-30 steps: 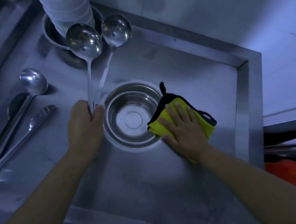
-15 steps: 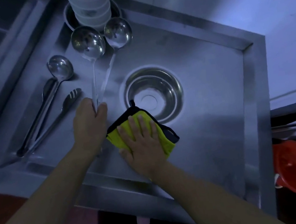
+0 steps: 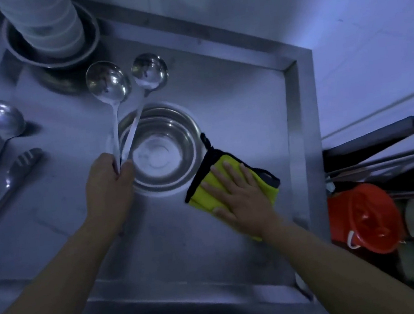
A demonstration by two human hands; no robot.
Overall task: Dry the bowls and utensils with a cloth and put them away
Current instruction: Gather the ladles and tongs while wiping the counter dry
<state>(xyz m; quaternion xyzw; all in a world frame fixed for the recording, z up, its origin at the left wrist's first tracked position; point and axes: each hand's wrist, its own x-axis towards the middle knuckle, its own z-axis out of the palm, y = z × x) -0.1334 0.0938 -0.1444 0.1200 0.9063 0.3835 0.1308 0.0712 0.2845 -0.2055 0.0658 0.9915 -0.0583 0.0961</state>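
The two ladles (image 3: 127, 80), polished steel with round bowls and long thin handles, stood raised above the steel desk (image 3: 220, 107), their handles crossing over the rim of a metal bowl (image 3: 158, 147). The left hand (image 3: 108, 185) gripped both handle ends together, fingers curled round them. The bowl was round, shiny, with a flat circular base, and sat on the desk between the two hands.

Just right of the bowl lay the cloth (image 3: 230, 180), folded, soft and yellow with a dark edging and a small dark loop at its far corner. The right hand (image 3: 239, 192) pressed flat on it, fingers straight and spread, pinning it to the desk.

At the far left corner a stack of white bowls (image 3: 46, 25) sat nested inside a wider metal basin (image 3: 89, 32). Along the left edge lay another steel ladle (image 3: 2, 121) and a pair of metal tongs (image 3: 16, 174) with toothed tips, side by side and well apart from the held ladles. The desk was brushed steel with a raised lip along its far and right sides. Beyond the right lip, lower down, an orange plastic bucket (image 3: 364, 217) stood among dark metal bars.
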